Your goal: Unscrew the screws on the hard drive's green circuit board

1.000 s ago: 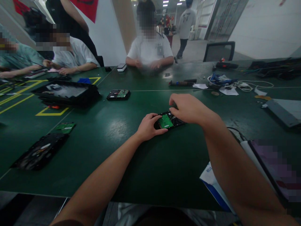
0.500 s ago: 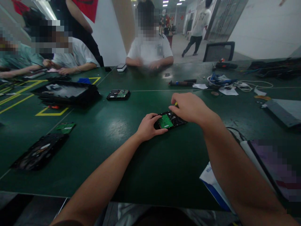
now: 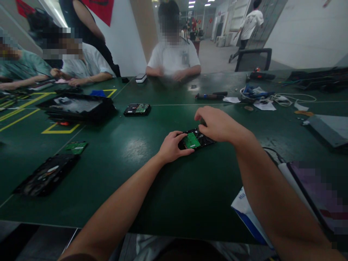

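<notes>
Gripping the drive (image 3: 192,140) with our left hand (image 3: 172,146), we're probably steadying it. Right hand (image 3: 216,122) is curling above, hold unclear.

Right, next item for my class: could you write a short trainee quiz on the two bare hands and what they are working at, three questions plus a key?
1. True or false: the wearer's left hand touches the black device.
2. Multiple choice: what colour is the board on the device?
A) red
B) green
C) white
3. Fill the gap: the wearer's own ____ hand is curled over the end of the device farther from the board.

Key:
1. True
2. B
3. right, as the right hand is there
</notes>
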A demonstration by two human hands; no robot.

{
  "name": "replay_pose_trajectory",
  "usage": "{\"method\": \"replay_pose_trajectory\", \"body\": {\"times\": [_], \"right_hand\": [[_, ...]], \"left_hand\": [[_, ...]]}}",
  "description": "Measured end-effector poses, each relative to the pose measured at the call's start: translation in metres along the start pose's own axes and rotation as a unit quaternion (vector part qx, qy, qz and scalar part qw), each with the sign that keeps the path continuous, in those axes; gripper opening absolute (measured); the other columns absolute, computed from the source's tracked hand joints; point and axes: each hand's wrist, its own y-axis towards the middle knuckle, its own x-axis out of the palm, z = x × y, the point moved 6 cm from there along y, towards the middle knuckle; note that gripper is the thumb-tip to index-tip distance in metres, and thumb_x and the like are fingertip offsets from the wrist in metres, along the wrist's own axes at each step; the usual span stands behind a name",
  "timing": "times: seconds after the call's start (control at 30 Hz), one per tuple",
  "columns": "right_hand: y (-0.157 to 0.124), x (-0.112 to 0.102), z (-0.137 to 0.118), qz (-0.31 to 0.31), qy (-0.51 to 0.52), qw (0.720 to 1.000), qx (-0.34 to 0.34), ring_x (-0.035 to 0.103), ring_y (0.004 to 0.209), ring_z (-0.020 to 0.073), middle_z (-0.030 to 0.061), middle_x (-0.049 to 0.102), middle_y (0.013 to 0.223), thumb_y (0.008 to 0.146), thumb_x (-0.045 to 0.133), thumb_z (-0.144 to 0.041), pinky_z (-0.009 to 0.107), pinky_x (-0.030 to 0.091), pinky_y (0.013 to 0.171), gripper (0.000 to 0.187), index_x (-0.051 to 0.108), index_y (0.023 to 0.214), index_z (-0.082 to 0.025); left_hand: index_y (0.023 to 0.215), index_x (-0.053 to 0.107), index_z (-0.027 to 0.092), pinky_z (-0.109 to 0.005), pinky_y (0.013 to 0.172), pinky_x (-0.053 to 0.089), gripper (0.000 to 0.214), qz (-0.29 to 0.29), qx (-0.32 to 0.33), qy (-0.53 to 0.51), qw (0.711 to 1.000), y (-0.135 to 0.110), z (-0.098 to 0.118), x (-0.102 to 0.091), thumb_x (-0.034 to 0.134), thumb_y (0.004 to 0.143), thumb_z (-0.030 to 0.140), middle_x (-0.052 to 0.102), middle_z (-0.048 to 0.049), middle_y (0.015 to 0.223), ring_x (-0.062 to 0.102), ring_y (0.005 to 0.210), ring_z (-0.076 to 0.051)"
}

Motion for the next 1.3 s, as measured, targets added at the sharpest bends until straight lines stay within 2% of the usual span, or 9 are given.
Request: {"method": "replay_pose_trajectory", "body": {"times": [0.17,0.27,0.37,0.53,0.63,0.73,0.93,1.13,1.3], "right_hand": [[0.003,0.0,0.009,0.017,-0.014,0.999,0.05,0.067,0.099,0.0296,0.0135,0.075,0.108,0.094,0.058,-0.028,0.04,0.049,0.085,0.023,0.067,0.112,-0.017],[0.003,0.002,0.007,0.01,0.001,1.0,0.023,0.067,0.101,0.0284,0.0134,0.074,0.111,0.092,0.057,-0.023,0.038,0.049,0.087,0.022,0.067,0.11,-0.017],[0.003,0.002,0.003,0.014,0.016,1.0,0.011,0.067,0.103,0.028,0.0147,0.074,0.117,0.091,0.055,-0.019,0.038,0.05,0.089,0.028,0.066,0.117,-0.016],[0.003,0.001,0.012,0.031,-0.02,0.997,0.071,0.069,0.101,0.0339,0.0179,0.075,0.113,0.095,0.056,-0.031,0.045,0.051,0.087,0.031,0.065,0.12,-0.015],[0.004,0.003,0.013,0.022,-0.013,0.998,0.051,0.069,0.105,0.032,0.0157,0.075,0.116,0.092,0.057,-0.026,0.042,0.051,0.089,0.027,0.067,0.115,-0.017],[0.004,0.003,0.01,0.02,0.001,0.999,0.032,0.068,0.108,0.03,0.0141,0.075,0.12,0.089,0.057,-0.02,0.04,0.051,0.091,0.03,0.067,0.117,-0.018],[0.002,-0.002,0.012,0.035,-0.043,0.993,0.1,0.071,0.095,0.0354,0.0184,0.077,0.103,0.096,0.057,-0.036,0.045,0.052,0.08,0.034,0.066,0.12,-0.014],[0.003,0.001,0.004,0.027,0.021,0.999,0.034,0.07,0.101,0.0304,0.0167,0.075,0.116,0.088,0.059,-0.021,0.04,0.052,0.085,0.034,0.064,0.12,-0.015],[0.004,0.0,0.011,0.038,-0.015,0.996,0.076,0.071,0.097,0.0348,0.0181,0.077,0.107,0.093,0.056,-0.029,0.044,0.052,0.08,0.031,0.066,0.119,-0.014]], "left_hand": [[0.142,0.064,0.024,-0.053,0.115,0.048,0.077,-0.003,-0.003,-0.002,1.0,0.0,-0.002,0.001,0.078,0.08,0.069,0.06,-0.0141,0.143,0.056,0.133,-0.035],[0.141,0.064,0.022,-0.052,0.114,0.048,0.078,0.0,0.0,-0.002,1.0,0.0,-0.003,0.002,0.078,0.08,0.069,0.061,-0.0145,0.142,0.057,0.133,-0.035],[0.141,0.064,0.021,-0.052,0.115,0.048,0.078,0.004,0.003,0.004,1.0,0.0,-0.002,0.002,0.077,0.081,0.069,0.06,-0.0152,0.142,0.056,0.133,-0.035],[0.14,0.065,0.023,-0.053,0.114,0.048,0.075,0.005,0.003,0.002,1.0,0.0,0.0,0.001,0.078,0.081,0.068,0.061,-0.0141,0.142,0.057,0.132,-0.035],[0.14,0.065,0.024,-0.053,0.115,0.047,0.075,0.002,0.001,0.002,1.0,0.0,0.0,0.0,0.078,0.081,0.068,0.061,-0.0142,0.143,0.057,0.133,-0.035],[0.142,0.064,0.022,-0.053,0.115,0.048,0.077,-0.003,0.002,0.002,1.0,0.0,0.0,0.0,0.077,0.082,0.068,0.06,-0.0149,0.143,0.056,0.133,-0.036],[0.142,0.064,0.021,-0.053,0.115,0.048,0.077,0.002,0.005,-0.002,1.0,0.0,0.001,-0.001,0.078,0.082,0.067,0.06,-0.0154,0.142,0.057,0.133,-0.035],[0.142,0.064,0.023,-0.053,0.115,0.048,0.077,0.002,0.001,-0.001,1.0,0.0,-0.001,0.001,0.078,0.08,0.068,0.06,-0.0144,0.143,0.056,0.134,-0.035],[0.141,0.064,0.021,-0.052,0.115,0.048,0.078,0.005,0.005,0.0,1.0,0.0,-0.001,0.002,0.078,0.081,0.068,0.061,-0.0156,0.142,0.057,0.133,-0.035]]}}
